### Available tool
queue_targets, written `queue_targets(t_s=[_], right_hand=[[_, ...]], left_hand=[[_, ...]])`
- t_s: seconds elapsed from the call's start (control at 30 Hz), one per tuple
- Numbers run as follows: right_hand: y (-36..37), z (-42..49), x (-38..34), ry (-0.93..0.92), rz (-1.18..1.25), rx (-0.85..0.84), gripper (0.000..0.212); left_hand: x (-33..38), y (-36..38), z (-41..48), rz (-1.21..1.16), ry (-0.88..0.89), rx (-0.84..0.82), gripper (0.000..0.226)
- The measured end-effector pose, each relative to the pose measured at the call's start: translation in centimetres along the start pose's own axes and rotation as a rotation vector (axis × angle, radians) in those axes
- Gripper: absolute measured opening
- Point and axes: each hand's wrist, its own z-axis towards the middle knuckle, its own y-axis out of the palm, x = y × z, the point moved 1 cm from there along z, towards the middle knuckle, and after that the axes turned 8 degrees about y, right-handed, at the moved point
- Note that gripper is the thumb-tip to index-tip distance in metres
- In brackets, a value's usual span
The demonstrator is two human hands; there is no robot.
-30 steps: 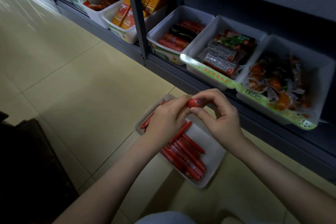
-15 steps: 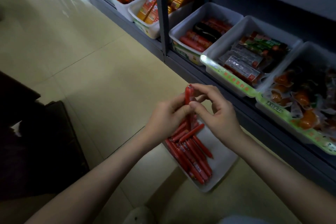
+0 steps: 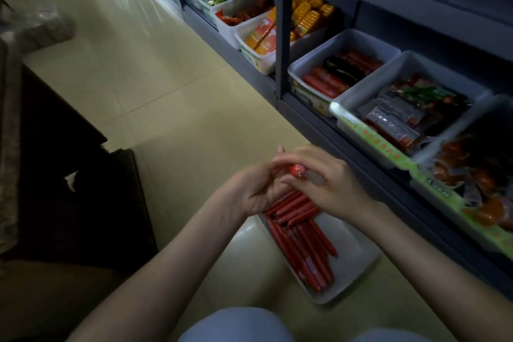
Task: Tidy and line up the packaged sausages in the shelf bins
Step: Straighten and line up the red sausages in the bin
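Note:
A white bin [image 3: 358, 261] lies on the floor with several thin red packaged sausages [image 3: 302, 244] lined up in it. Above its far end my left hand [image 3: 258, 189] and my right hand [image 3: 327, 183] together hold a bundle of red sausages [image 3: 297, 170], whose ends point toward me between the fingers. More sausages from the bundle show under my hands [image 3: 294, 205]. Both hands have fingers curled round the bundle.
The grey bottom shelf [image 3: 369, 158] on the right holds a row of white bins: one with thick red and black sausages [image 3: 338, 75], one with flat packs [image 3: 402, 114], one with orange packs [image 3: 472, 175]. A dark piece of furniture [image 3: 69, 175] stands at left. My knee [image 3: 236, 325] is below.
The sausage held upright between my hands half a second ago has tipped down, its end now facing me. The view has shifted left, so the shelf bins sit further right.

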Motion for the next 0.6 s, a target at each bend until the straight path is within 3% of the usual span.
queue_targets(t_s=[0.03, 0.1, 0.17, 0.2, 0.3, 0.37, 0.47, 0.6], right_hand=[[-0.4, -0.3, 0.2, 0.036, -0.007, 0.029, 0.028], [-1.5, -0.8, 0.8, 0.123, 0.0, 0.086, 0.027], [-2.5, -1.4, 1.3, 0.188, -0.004, 0.138, 0.026], [-3.0, -1.8, 1.6, 0.215, 0.002, 0.158, 0.026], [-4.1, -2.7, 1.8, 0.281, 0.017, 0.214, 0.026], [-4.5, -3.4, 1.8, 0.296, 0.024, 0.219, 0.024], [-4.6, -4.1, 1.6, 0.283, 0.055, 0.22, 0.022], [-4.6, -4.3, 1.8, 0.239, 0.046, 0.247, 0.023]], left_hand=[[-0.4, 0.3, 0.4, 0.163, 0.01, 0.001, 0.022], [-1.2, 0.9, 1.2, 0.716, 0.166, 0.017, 0.03], [-1.7, 0.8, 2.2, 1.356, 0.519, 0.046, 0.046], [-2.1, 0.8, 2.6, 1.51, 0.72, -0.031, 0.053], [-3.6, 1.5, 2.7, 1.62, 1.101, -0.41, 0.047], [-4.5, 1.6, 2.8, 1.683, 1.26, -0.406, 0.033], [-4.9, 1.5, 3.2, 1.789, 1.419, -0.348, 0.034], [-4.8, 1.2, 3.6, 1.756, 1.438, -0.41, 0.034]])
